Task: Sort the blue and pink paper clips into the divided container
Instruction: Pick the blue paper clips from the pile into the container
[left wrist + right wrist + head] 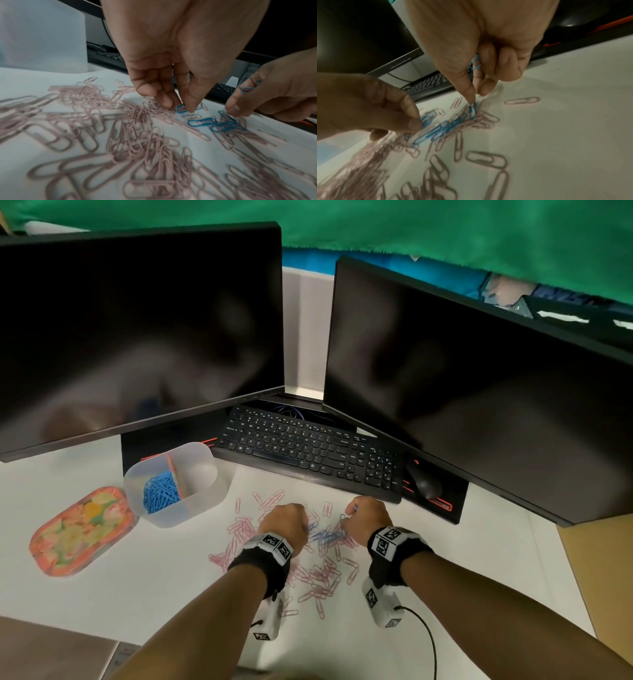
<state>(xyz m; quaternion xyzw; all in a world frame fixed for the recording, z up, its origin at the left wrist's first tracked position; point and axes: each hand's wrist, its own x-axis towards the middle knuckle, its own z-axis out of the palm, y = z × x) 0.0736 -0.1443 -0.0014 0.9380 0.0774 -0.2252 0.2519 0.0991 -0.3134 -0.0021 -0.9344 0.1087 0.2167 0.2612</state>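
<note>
Pink paper clips (318, 577) lie scattered on the white desk, with a small cluster of blue paper clips (325, 535) between my hands. My left hand (181, 106) pinches one blue clip (179, 108) against the desk with thumb and fingers. My right hand (476, 98) keeps a few blue clips (475, 65) tucked under its curled fingers, and its thumb and forefinger pinch another blue clip (473, 108) at the cluster's edge. The translucent divided container (205, 501) stands at the left, with blue clips (161, 491) in its left compartment.
A floral lid (82, 532) lies left of the container. A black keyboard (308, 450) and mouse (424, 481) sit just beyond the clips, under two dark monitors (137, 330). A black cable (428, 635) trails from my right wrist.
</note>
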